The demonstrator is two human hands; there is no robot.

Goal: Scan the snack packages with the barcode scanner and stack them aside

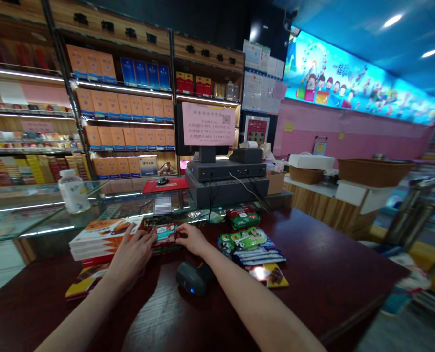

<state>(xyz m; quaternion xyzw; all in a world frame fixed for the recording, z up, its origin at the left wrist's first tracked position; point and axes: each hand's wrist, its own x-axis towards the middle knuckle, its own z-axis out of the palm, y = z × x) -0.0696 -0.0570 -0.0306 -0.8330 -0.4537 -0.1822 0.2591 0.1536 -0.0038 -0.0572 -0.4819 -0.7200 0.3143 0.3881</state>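
A red-brown snack packet [165,235] lies on a small stack, with a green edge showing beneath it. My right hand [192,239] pinches the packet's right end between thumb and fingers. My left hand [134,250] lies with fingers stretched out, between the packet's left end and a stack of white-and-orange boxes [96,237]; its fingertips touch the packet. Under the boxes, yellow chocolate packages [78,283] stick out. A dark barcode scanner [191,277] with a blue light rests on the table below my right wrist, its handle partly hidden by my forearm.
Right of my forearm lie green snack packets [245,238], blue-and-white packets [259,255], a yellow package [277,276] and red-green packets [242,216]. Behind stands a cash register [227,188] with a screen and trailing cables. A white bottle [73,191] stands on the glass counter [56,220].
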